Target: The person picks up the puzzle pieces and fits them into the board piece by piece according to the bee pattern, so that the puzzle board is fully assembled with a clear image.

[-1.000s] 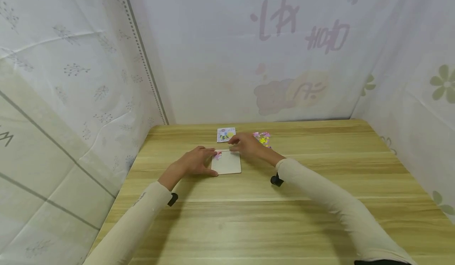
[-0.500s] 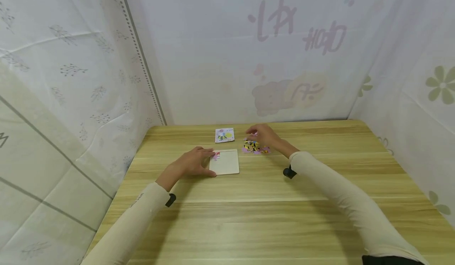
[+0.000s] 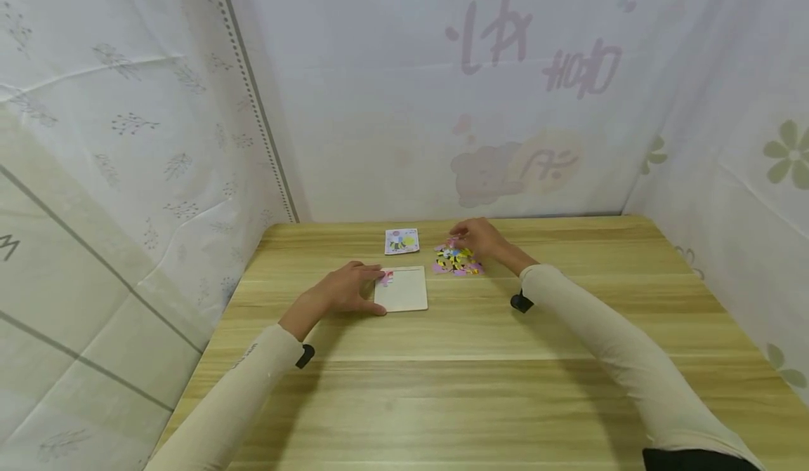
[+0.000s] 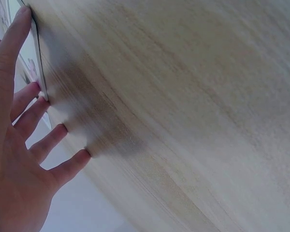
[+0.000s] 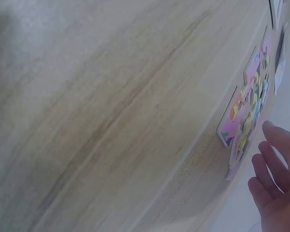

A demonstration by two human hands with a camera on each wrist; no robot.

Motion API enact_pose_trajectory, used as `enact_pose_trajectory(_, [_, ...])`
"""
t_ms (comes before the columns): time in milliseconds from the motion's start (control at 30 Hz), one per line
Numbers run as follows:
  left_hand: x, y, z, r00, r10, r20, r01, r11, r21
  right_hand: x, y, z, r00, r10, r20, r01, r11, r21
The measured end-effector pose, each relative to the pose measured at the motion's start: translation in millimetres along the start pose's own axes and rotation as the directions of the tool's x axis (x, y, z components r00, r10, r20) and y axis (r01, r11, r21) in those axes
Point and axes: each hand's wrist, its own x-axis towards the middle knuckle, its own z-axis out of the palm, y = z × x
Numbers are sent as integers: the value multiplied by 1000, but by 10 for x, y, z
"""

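Note:
My left hand (image 3: 344, 287) rests at the left side of a square white puzzle board (image 3: 409, 295). The left wrist view shows its thumb on one corner, two fingertips at the board's edge and the other fingers spread on the table. A pink-and-red printed puzzle piece (image 3: 385, 280) lies in the board's upper left corner. To the right, my right hand (image 3: 485, 241) hovers at the far side of a pile of loose jigsaw pieces (image 3: 456, 266), coloured pink, yellow and black. In the right wrist view its fingers are loosely bent, with nothing visible between them and the thumb.
Behind the board lies a small picture card (image 3: 402, 241) with a bee drawn on it. All of this is on a wood-grain table (image 3: 392, 401). Pale printed curtains (image 3: 379, 106) hang along the table's back and sides.
My right hand has moved from the board's top edge rightward to the pile of puzzle pieces, then slightly further right. My left hand has stayed at the board.

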Motion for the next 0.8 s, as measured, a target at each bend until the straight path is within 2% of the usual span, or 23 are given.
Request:
enact_pose_trajectory(333, [-13, 16, -5, 1000, -13, 7, 13, 1000, -2, 32, 39, 17, 997, -70, 31, 73, 992, -98])
enact_pose_trajectory(533, [-11, 13, -3, 1000, -18, 8, 18, 1000, 15, 44, 42, 21, 992, -126, 22, 127, 986, -106])
enact_pose_trajectory(800, [-11, 13, -12, 1000, -9, 8, 9, 999, 36, 28, 46, 10, 993, -116, 12, 117, 988, -106])
